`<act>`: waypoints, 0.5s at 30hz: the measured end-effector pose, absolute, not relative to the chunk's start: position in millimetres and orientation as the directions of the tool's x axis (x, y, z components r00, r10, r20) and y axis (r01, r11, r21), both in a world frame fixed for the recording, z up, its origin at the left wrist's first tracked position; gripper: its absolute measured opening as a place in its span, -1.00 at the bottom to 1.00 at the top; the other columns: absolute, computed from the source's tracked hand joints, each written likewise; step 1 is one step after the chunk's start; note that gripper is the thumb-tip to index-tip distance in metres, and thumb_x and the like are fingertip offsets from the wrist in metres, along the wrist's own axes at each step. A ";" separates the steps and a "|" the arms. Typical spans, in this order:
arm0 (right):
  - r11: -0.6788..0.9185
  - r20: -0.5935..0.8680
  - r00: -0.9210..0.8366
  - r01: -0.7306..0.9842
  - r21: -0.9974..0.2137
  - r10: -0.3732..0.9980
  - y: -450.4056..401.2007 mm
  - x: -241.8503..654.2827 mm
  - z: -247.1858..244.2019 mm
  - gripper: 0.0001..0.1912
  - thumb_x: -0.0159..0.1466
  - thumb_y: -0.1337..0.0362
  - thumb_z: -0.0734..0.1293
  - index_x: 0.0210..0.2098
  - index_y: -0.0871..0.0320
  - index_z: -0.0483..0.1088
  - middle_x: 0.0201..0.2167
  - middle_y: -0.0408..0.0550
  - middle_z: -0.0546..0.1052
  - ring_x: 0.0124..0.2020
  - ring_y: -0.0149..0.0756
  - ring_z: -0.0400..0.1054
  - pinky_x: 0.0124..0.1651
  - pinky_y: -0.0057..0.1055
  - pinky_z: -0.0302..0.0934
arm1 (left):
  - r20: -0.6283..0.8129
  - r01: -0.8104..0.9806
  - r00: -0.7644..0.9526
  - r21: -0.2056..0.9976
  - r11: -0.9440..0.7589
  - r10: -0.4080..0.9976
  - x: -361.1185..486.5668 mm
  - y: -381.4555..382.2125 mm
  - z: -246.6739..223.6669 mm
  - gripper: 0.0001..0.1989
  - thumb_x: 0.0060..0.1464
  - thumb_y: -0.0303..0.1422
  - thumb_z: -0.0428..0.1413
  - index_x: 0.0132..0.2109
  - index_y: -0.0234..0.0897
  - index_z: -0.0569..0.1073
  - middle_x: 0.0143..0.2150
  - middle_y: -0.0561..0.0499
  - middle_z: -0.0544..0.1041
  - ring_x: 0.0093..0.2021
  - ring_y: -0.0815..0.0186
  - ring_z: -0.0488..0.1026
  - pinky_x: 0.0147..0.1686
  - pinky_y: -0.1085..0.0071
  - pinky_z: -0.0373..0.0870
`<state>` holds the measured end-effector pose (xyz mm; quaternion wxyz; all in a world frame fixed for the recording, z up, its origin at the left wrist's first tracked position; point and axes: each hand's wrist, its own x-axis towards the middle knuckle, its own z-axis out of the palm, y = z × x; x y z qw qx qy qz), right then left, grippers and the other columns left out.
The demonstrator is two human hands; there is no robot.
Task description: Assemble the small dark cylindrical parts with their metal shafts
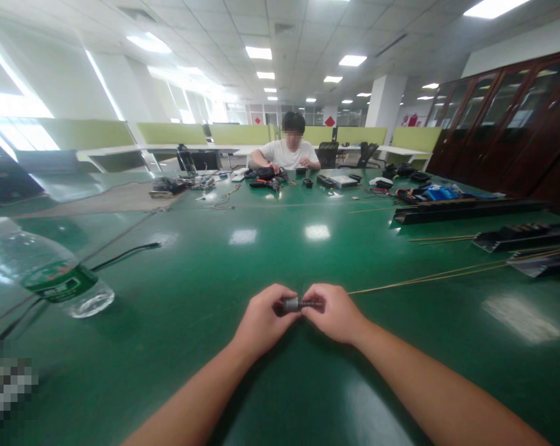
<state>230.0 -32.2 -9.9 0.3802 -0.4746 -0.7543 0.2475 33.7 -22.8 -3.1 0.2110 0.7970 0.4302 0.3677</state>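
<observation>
Green label on the clear bottle [52, 272], its lettering illegibly blurred.

You hold a small dark metal part [291, 304] between your left hand [264, 319] and your right hand [334, 313], over a shiny green table [191, 347]. Your fingertips pinch it at both ends. A clear water bottle [52, 269] with a green label is to your left, near a black cable [124, 256]. Long thin rods [428, 277] and black metal rails [466, 211] are on the right. Across the table sits a person [292, 148] in a white shirt, with tools near them.
</observation>
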 end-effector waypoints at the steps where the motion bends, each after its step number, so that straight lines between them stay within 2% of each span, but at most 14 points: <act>1: 0.424 0.339 -0.254 0.531 -0.734 0.906 -32.1 230.3 -9.8 -0.94 0.12 0.36 0.38 -0.36 0.15 0.49 -0.44 -0.12 0.55 -0.42 -0.33 0.40 -0.34 -0.46 0.20 | 0.406 0.531 0.358 0.652 -0.541 0.841 33.6 -22.8 -2.8 -0.84 -0.02 -0.39 0.27 -0.23 -0.22 0.50 -0.28 0.03 0.54 -0.28 0.30 0.46 -0.28 0.41 0.37; 15: 0.382 0.306 -0.231 0.483 -0.787 0.923 -29.9 230.9 -10.2 -0.94 0.11 0.34 0.40 -0.37 0.16 0.48 -0.46 -0.12 0.54 -0.45 -0.34 0.38 -0.38 -0.47 0.20 | 0.421 0.534 0.342 0.649 -0.542 0.840 33.7 -22.2 -1.3 -0.85 -0.01 -0.35 0.24 -0.24 -0.24 0.50 -0.28 0.00 0.55 -0.29 0.28 0.48 -0.29 0.40 0.42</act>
